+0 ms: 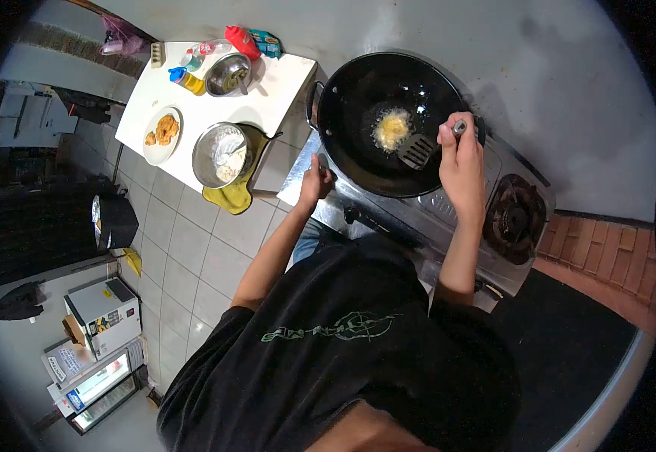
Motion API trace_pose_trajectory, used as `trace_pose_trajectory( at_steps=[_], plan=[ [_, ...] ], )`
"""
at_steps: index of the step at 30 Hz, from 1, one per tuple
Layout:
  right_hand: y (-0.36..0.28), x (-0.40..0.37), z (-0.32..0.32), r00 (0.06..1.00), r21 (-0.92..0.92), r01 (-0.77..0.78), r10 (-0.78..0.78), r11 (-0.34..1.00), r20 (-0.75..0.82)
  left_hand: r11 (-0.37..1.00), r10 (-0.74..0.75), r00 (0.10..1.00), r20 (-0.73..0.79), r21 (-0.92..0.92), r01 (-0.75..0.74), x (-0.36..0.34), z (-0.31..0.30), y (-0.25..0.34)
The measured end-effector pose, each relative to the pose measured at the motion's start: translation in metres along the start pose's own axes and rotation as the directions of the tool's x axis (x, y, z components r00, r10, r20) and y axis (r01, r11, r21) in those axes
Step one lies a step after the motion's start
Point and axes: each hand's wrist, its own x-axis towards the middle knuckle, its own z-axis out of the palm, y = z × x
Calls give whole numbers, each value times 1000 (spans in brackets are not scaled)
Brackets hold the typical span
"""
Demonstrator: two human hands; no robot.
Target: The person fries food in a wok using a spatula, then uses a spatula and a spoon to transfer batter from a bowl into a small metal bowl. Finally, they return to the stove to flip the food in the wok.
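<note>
My right hand [463,162] is closed around the handle of a slotted spatula [417,151], whose dark blade reaches down into a black wok [358,162]. A yellow, battered piece of food [392,129] sizzles in bubbling oil at the wok's middle, right beside the blade. My left hand [315,184] is held low by the near-left side of the wok, thumb raised apart from the other fingers, which are partly shaded. No object shows in it.
Left of the stove [448,203], a white table [139,105] bears a plate [163,157] of fried pieces, a steel bowl [201,162] of white batter or flour, a smaller bowl [218,84], bottles and packets. A yellow cloth [230,200] hangs over its edge. A bare burner [515,218] sits at right.
</note>
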Motion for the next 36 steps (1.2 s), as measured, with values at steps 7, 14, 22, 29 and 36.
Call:
trace_pose_trajectory(
  at_steps=[7, 14, 22, 29, 36],
  plan=[
    [0, -1, 1, 999, -2, -40, 40, 999, 10, 999, 1, 999, 39, -47, 0, 7, -3, -8],
    [-1, 2, 3, 999, -31, -38, 38, 999, 19, 999, 21, 1000, -6, -32, -21, 5, 0, -4],
    [-2, 0, 2, 998, 13, -61, 61, 998, -6, 998, 29, 999, 32, -63, -27, 1, 2, -2],
    [1, -2, 5, 998, 5, -52, 52, 999, -25, 997, 70, 998, -5, -35, -70, -4, 5, 2],
    [1, -6, 4, 995, 48, 5, 0, 999, -100, 993, 120, 988, -100, 2, -120, 1, 9, -4]
  ],
)
